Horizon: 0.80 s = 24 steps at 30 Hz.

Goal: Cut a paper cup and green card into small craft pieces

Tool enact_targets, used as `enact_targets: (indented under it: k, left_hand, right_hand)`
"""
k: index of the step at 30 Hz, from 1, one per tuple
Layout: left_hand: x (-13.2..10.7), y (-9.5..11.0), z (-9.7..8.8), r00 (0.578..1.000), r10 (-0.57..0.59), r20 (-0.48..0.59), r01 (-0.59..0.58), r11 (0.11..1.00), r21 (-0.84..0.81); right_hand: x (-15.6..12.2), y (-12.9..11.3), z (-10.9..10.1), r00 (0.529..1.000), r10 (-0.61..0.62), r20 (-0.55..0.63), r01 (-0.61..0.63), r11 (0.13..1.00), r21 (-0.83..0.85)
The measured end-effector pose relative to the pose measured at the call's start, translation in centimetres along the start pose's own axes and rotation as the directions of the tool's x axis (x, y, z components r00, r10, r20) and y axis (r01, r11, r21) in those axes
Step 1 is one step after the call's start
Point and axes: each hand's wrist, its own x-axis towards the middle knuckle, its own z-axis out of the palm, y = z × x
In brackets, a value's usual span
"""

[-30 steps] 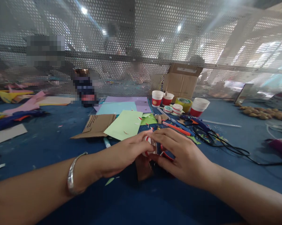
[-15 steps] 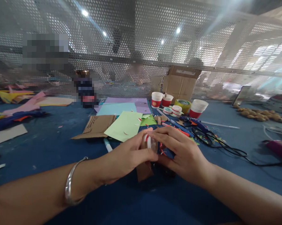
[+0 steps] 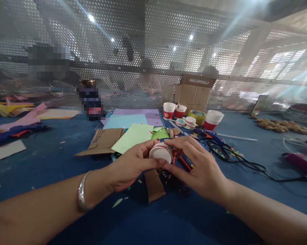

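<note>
Between both hands is a short, round white paper cup piece (image 3: 160, 153) with a red stripe near its edge, its flat white face tilted toward me. My left hand (image 3: 136, 160) grips it from the left, thumb across the lower front. On the other side, my right hand (image 3: 196, 160) has its thumb and fingertips closed at its right edge. Under the hands lie a brown cardboard strip (image 3: 154, 187) and a red-handled tool, partly hidden, that I cannot make out. Behind them are a light green sheet (image 3: 134, 136) and a folded cardboard piece (image 3: 106, 139).
Red-and-white paper cups (image 3: 213, 119), a tape roll (image 3: 197, 116) and a cardboard box (image 3: 194, 92) stand at the back. A blue glue gun (image 3: 216, 136) trails a black cable rightward. Farther right are brown lumps (image 3: 278, 125). Coloured paper (image 3: 28, 119) lies at left; a perforated metal screen (image 3: 112, 68) rises behind.
The cup piece has been turned, so its flat white face now shows instead of its side. My right fingers have spread a little. The view has shifted slightly.
</note>
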Motion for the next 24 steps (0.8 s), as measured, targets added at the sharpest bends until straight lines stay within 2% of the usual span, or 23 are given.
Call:
enact_targets:
  k: [4,9,14,24]
  left_hand:
    - [0.06,-0.14,-0.23,0.999,0.040,0.020,-0.042,0.996,0.084]
    - [0.10,-0.19,-0.49,0.995,0.079,0.068,-0.092,0.972,0.216]
    - [0.10,0.12,-0.32,0.992,0.118,0.045,-0.126,0.913,0.387]
    - [0.04,0.13,-0.03,0.982,0.181,0.061,-0.189,0.867,0.461]
  right_hand:
    - [-0.02,0.01,-0.20,0.999,-0.016,-0.036,0.017,0.999,0.032]
    - [-0.01,-0.05,-0.42,1.000,-0.020,-0.001,0.020,0.999,0.031]
    - [-0.14,-0.05,-0.42,0.999,-0.037,-0.003,0.037,0.999,0.038]
    - [-0.12,-0.45,-0.42,1.000,-0.027,-0.001,0.027,0.998,0.051]
